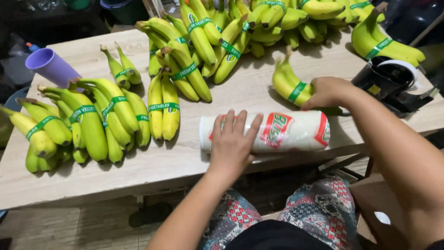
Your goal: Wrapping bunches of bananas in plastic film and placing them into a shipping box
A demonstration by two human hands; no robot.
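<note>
At the upper left of the frame a purple cup (50,65) is lying on its side on the table (138,171). Below it, at the left edge, a big heap of banded bananas (78,125) is resting, and just right of it a banded pair (163,109) is lying near the centre. A smaller pair (122,68) is sitting above them, and more bunches (208,37) are crowding the top of the frame.

In the lower centre the left hand (232,141) is lying flat, fingers spread, pressing on a white roll (282,131) with red and green print, which is lying sideways near the table's front edge. The hand is resting on top of it, not wrapped around it.

Right of centre the right hand (329,92) is closing over a small bunch (290,83) just above the roll's right end. The two hands are apart. At the right edge a black tape dispenser (391,83) is standing on the table.
</note>
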